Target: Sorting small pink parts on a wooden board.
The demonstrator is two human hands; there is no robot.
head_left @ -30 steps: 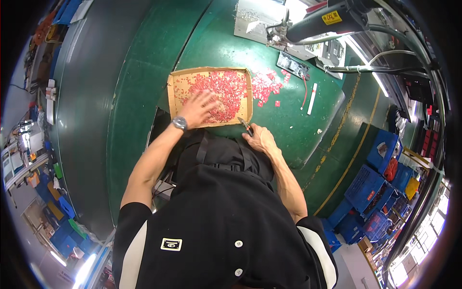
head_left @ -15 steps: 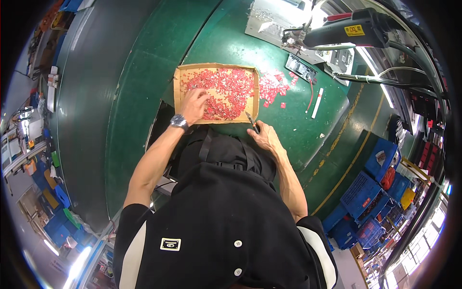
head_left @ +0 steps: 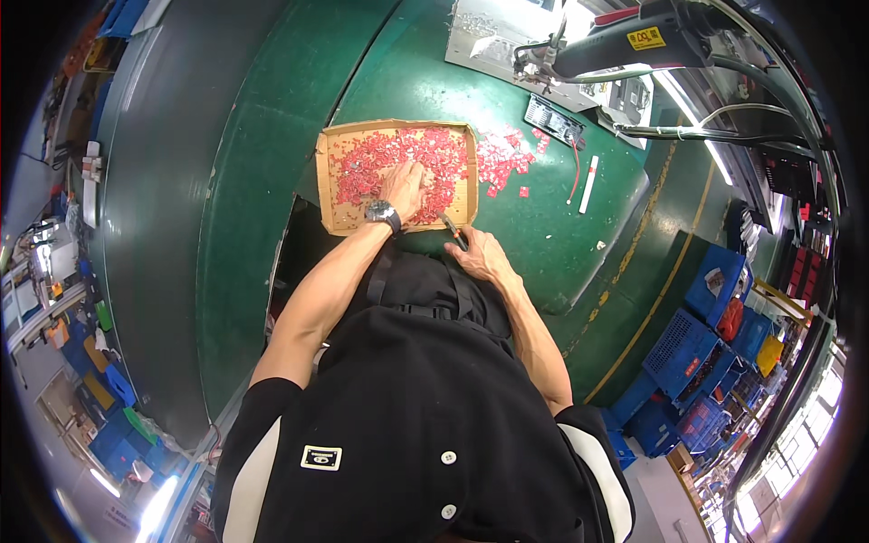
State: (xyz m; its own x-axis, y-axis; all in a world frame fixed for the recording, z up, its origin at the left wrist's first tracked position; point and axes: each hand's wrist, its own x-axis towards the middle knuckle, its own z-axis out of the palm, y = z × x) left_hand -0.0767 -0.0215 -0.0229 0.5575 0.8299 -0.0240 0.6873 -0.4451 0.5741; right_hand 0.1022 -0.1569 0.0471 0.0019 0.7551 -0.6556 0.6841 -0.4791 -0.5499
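A shallow cardboard tray (head_left: 323,185) lies on the green bench, strewn with small red pieces (head_left: 439,145). My left hand (head_left: 405,190), with a dark watch at the wrist, reaches over the tray's near middle. Its fingers are bent down among the red pieces; whatever they may pinch is hidden beneath them. At the tray's near right corner, my right hand (head_left: 482,256) is closed around small pliers (head_left: 455,233) with orange and black handles. Their metal tip points up and left over the tray edge.
More red pieces (head_left: 502,161) lie on the green bench (head_left: 534,222) right of the tray. Beyond them are a dark rectangular device (head_left: 552,119) with a red lead and a white strip (head_left: 588,185). A black tool on an arm (head_left: 625,43) hangs at upper right.
My left hand has moved right across the tray, from its left part to the near middle. My right hand still grips the pliers by the near right corner. The whole view has shifted slightly.
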